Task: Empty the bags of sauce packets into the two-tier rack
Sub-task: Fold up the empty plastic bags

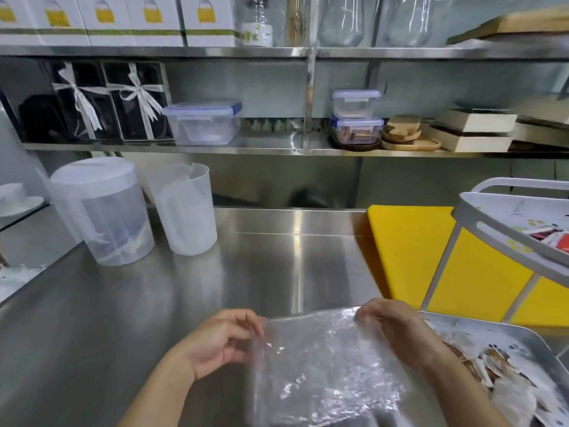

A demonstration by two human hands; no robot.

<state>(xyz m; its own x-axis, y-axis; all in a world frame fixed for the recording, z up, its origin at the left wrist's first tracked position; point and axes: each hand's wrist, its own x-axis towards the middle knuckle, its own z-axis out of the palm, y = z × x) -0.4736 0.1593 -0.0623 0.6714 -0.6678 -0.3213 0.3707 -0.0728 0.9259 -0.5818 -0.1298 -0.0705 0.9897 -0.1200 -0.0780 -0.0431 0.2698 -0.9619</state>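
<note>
A clear, crinkled plastic bag (323, 365) hangs flat above the steel counter near the front edge, and it looks empty. My left hand (221, 340) pinches its upper left corner. My right hand (397, 328) pinches the upper right corner. The grey two-tier rack stands at the right: its upper tier (498, 229) holds red and white sauce packets (554, 241), and its lower tier (542, 340) holds a heap of brown and white packets (498, 371). Part of the lower tier lies behind my right wrist.
A yellow cutting board (409, 248) lies under and behind the rack. Two translucent plastic jugs (101, 211) (184, 208) stand at the back left of the steel counter (277, 257). Wall shelves above hold lidded containers (203, 121), gift boxes and wooden boards.
</note>
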